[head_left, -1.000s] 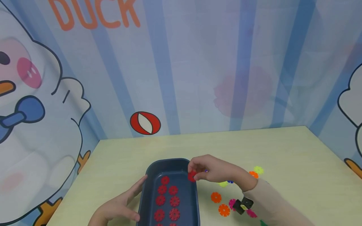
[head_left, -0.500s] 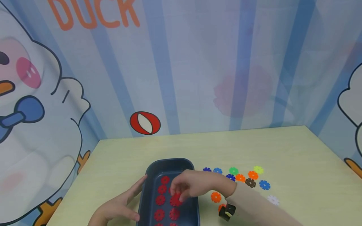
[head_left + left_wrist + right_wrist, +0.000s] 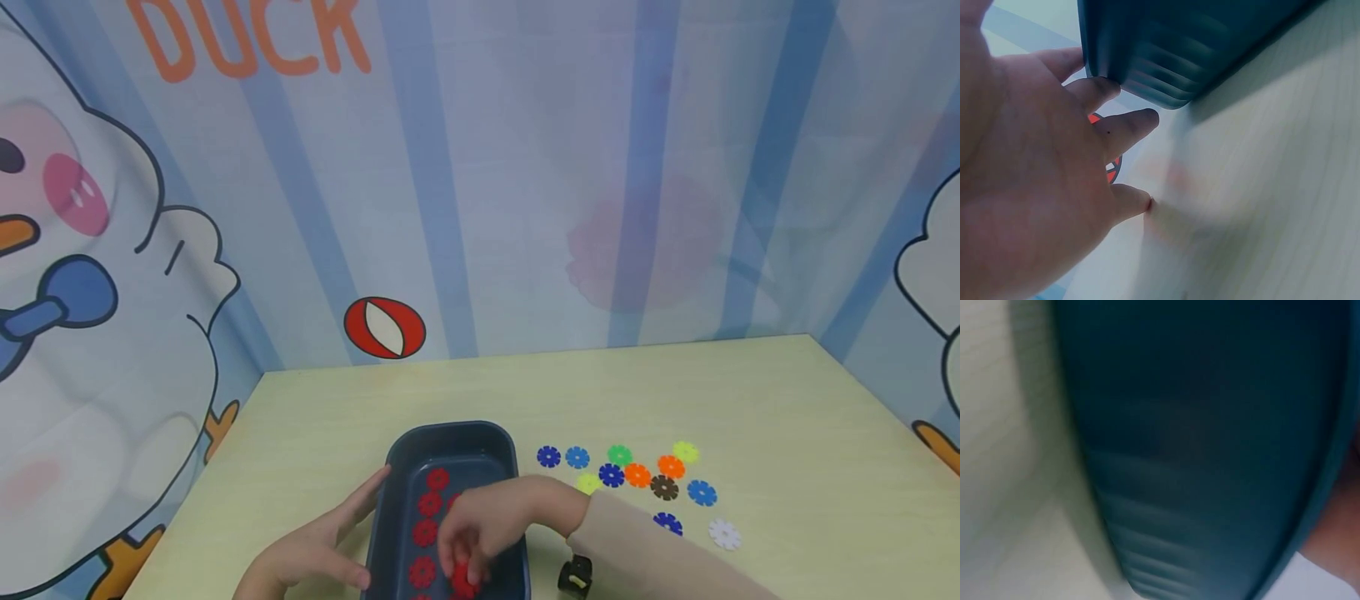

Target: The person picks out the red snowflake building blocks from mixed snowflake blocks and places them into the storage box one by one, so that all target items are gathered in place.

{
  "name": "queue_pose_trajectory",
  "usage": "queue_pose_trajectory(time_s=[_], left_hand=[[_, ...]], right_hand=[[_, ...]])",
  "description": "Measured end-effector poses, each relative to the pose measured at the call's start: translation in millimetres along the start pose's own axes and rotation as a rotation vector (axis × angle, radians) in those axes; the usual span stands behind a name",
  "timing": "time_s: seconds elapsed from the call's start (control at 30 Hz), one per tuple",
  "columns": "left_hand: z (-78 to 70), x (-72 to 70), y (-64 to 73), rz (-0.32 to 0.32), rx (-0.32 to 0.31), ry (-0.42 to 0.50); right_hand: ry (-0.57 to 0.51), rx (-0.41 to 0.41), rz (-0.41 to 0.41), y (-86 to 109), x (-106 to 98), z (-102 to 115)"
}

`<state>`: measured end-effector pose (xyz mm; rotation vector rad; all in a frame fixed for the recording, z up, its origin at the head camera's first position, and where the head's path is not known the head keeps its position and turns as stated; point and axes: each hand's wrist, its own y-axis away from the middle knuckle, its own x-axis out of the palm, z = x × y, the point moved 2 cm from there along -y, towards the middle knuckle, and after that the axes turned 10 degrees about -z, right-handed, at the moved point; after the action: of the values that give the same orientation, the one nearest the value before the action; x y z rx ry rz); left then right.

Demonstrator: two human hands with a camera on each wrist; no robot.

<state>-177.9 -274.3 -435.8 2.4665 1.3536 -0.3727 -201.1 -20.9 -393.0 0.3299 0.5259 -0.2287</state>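
A dark blue tray lies on the table with red notched discs in two columns inside it. My right hand reaches low into the tray's right half and pinches a red notched disc between thumb and fingertips, partly hidden by the fingers. My left hand lies along the tray's left side with fairly straight, spread fingers. In the left wrist view, fingertips touch the tray's outer wall. The right wrist view is blurred and mostly filled by the tray's outer wall.
Right of the tray, loose notched discs are scattered, among them a green disc, a brown disc and a white disc. A black wrist camera sits under the right forearm. A printed curtain hangs behind the table.
My right hand has moved from the tray's upper right edge down and left into the tray, carrying red. The discs behind the arm have come into view. My left hand stays put.
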Motion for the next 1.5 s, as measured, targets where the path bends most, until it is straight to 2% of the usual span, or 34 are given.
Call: queue_pose_trajectory(time_s=[0.1, 0.23, 0.43, 0.53, 0.87, 1.17, 1.5], left_hand=[[-0.7, -0.1, 0.0, 0.0, 0.004, -0.008], [-1.1, -0.3, 0.1, 0.002, 0.009, -0.012], [-0.9, -0.4, 0.3, 0.009, 0.01, 0.006], [-0.8, -0.4, 0.1, 0.006, 0.007, 0.012], [-0.8, 0.1, -1.1, -0.003, 0.004, 0.005], [-2.5, 1.9, -1.0, -0.016, -0.036, 0.02], [-2.5, 2.0, -0.5, -0.02, -0.041, 0.022]], right_hand=[[-0.023, 0.029, 0.054, -3.7, 4, -1], [0.004, 0.045, 0.121, -8.3, 11, -2], [0.217, -0.04, 0.211, -13.1, 18, -4], [0.273, -0.063, 0.233, -13.8, 19, -5], [0.271, -0.032, 0.273, -13.6, 21, -9], [0.371, -0.045, 0.252, -14.3, 22, -7], [0.398, -0.05, 0.233, -14.4, 20, -5]])
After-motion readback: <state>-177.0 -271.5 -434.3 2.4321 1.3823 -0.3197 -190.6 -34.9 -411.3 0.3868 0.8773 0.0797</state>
